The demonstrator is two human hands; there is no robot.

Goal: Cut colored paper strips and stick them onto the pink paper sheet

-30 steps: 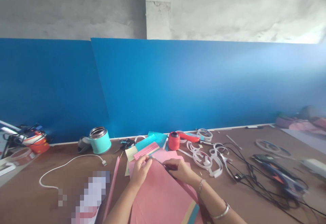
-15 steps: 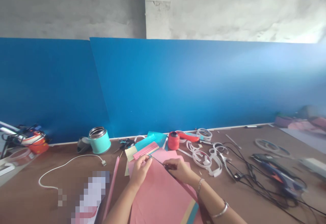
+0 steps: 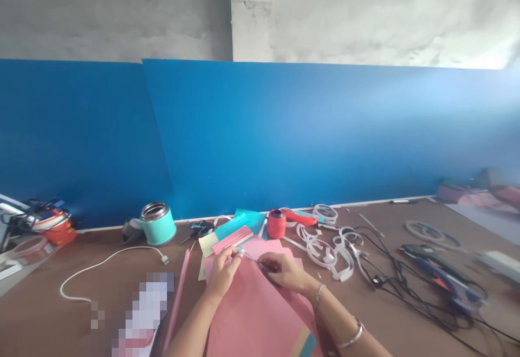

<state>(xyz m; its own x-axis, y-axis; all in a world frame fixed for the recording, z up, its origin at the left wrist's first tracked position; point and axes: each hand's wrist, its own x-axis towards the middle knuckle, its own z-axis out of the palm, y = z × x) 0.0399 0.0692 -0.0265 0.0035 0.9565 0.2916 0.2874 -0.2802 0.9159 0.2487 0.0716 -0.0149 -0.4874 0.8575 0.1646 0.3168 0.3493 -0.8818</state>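
Note:
Over a stack of pink paper sheets (image 3: 255, 313), my left hand (image 3: 223, 271) is closed in a pinch. A small blue piece, seemingly paper, (image 3: 241, 251) shows at its fingertips. My right hand (image 3: 287, 273) is closed around the dark handles of a pair of scissors (image 3: 252, 260). The thin blades point left at the blue piece; whether they touch it is too small to tell. Just beyond the left fingers lie pink striped strips (image 3: 232, 239), on top of blue and pale yellow paper.
A turquoise steel-lined container (image 3: 158, 227), a red spool-like item (image 3: 277, 224) and white coiled strips (image 3: 325, 251) sit toward the back. On the right are black cables (image 3: 400, 276) and a dark blue tool (image 3: 442, 281). A white cable (image 3: 109, 257) and long pink strip (image 3: 177, 297) lie left.
The scissors have turned slightly in my right hand, showing more of the handles. More of the blue piece shows at my left fingertips. The other things stay in place.

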